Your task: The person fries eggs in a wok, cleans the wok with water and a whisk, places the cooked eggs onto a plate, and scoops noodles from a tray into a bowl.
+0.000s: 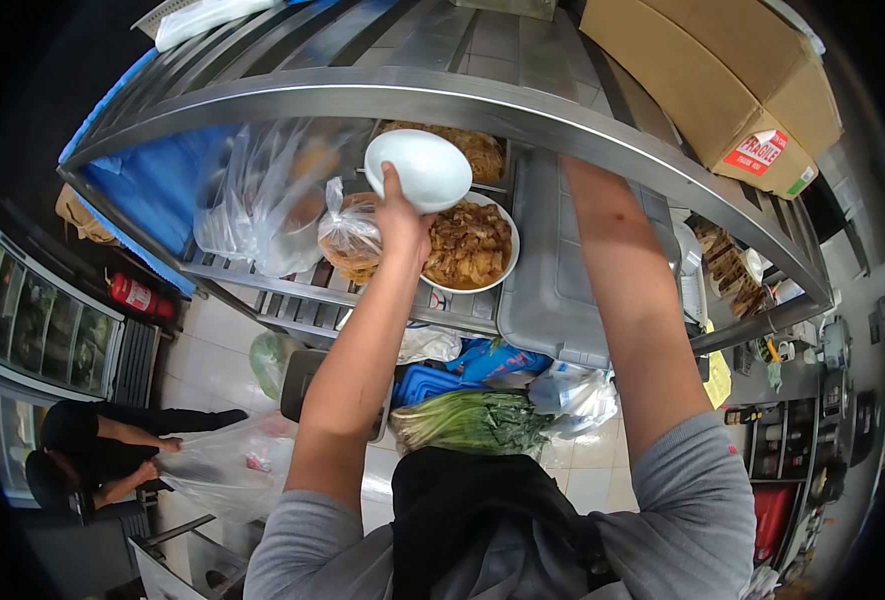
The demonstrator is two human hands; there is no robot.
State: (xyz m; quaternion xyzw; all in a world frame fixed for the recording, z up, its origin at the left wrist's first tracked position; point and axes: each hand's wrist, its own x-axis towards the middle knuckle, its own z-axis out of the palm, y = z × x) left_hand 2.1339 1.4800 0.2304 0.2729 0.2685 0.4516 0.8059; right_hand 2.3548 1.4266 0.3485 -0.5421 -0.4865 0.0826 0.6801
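My left hand point(400, 222) is closed on a white bowl point(424, 168), thumb on its pale surface, held tilted in front of the metal shelf. Just beneath it on the shelf stands a white dish point(513, 262) heaped with brown cooked food point(467, 240) in sauce. A tied plastic bag of orange-brown food point(350, 240) lies to the left of my wrist. My right forearm point(617, 225) reaches over a grey lidded bin point(547, 290) and passes behind the upper shelf's front rail point(482, 95); the right hand itself is hidden.
A cardboard box point(702, 80) sits on the upper shelf. Clear plastic bags point(262, 210) fill the lower shelf's left side. Below are spring onions point(477, 420) and a blue crate point(432, 383). At the lower left, another person point(92, 445) handles a large plastic bag point(227, 460).
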